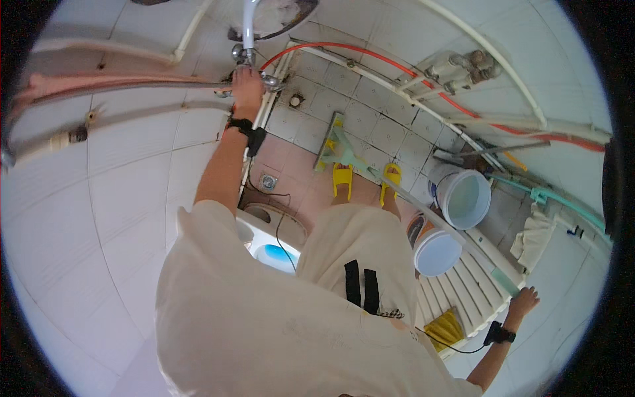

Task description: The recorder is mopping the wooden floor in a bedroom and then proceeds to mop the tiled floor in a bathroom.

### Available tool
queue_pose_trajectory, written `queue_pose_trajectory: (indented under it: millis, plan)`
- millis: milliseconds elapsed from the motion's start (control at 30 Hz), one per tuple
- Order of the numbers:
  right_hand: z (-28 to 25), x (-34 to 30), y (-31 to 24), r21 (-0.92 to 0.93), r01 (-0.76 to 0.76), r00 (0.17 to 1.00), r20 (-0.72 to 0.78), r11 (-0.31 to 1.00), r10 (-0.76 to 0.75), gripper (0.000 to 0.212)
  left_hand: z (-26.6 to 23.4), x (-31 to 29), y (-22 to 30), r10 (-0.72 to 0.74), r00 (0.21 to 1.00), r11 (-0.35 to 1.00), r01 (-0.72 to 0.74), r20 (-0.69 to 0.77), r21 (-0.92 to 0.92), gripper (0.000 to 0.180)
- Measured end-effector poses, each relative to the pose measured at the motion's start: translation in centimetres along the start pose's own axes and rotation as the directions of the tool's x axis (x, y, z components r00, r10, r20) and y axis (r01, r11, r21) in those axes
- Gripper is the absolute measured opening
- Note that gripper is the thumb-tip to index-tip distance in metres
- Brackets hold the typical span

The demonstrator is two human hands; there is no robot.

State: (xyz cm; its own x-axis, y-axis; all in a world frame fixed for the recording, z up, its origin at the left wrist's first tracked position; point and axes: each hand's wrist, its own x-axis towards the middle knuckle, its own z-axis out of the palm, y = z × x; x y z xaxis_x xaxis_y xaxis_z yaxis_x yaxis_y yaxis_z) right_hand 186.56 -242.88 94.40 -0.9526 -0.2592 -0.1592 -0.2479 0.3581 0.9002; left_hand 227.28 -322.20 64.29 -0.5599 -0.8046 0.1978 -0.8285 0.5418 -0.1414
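My left hand (248, 91) reaches up to a metal tap (272, 83) on the wall, its fingers closed over the fitting. A white pipe (249, 26) runs upward from there. My right hand (522, 304), at the lower right, is closed round the end of a long mop handle (450, 228). The handle slants across in front of me down to a green mop head (329, 142) on the grey floor tiles, just beyond my yellow slippers (342, 177). The fingertips of my left hand are partly hidden.
Two white buckets (486, 202) (438, 255) stand to my right, beside a slatted white rack (463, 294) with a yellow cloth (444, 331). A red hose (397, 63) runs along the wall. A floor drain (267, 182) lies to my left, near a toilet (264, 231).
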Motion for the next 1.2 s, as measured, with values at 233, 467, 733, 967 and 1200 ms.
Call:
queue_pose_trajectory:
  millis: [233, 467, 733, 967, 1200]
  plan:
    - [-3.2, 0.0, -0.9, -0.189, 0.177, 0.907, 0.412, 0.966, -0.086, 0.049, 0.2, 4.0, -1.8, 0.178, 0.9, 0.983, -0.182, 0.398, -0.026, 0.017]
    - [-2.5, -0.2, 0.0, -0.033, 0.359, 0.871, 0.372, 0.933, -0.322, 0.049, -1.1, 0.9, -1.3, 0.056, 0.966, 0.997, -0.069, 0.253, 0.041, 0.035]
    - [-8.4, -0.8, -0.3, 0.32, 0.431, 0.88, 0.059, 0.844, -0.471, 0.021, 6.7, -17.7, 16.8, 0.358, 0.933, 0.872, -0.328, 0.016, -0.363, 0.048]
    - [-2.8, -4.2, -2.7, 0.394, 0.338, 0.883, 0.18, 0.855, -0.432, 0.028, 2.5, -27.7, 35.0, 0.869, 0.452, 0.472, -0.639, 0.2, -0.608, 0.031]
    - [-0.6, -4.6, -2.9, 0.48, 0.287, 0.865, 0.242, 0.829, -0.44, 0.018, 5.0, -32.9, 44.5, 0.689, 0.725, 0.491, -0.488, -0.021, -0.722, 0.025]
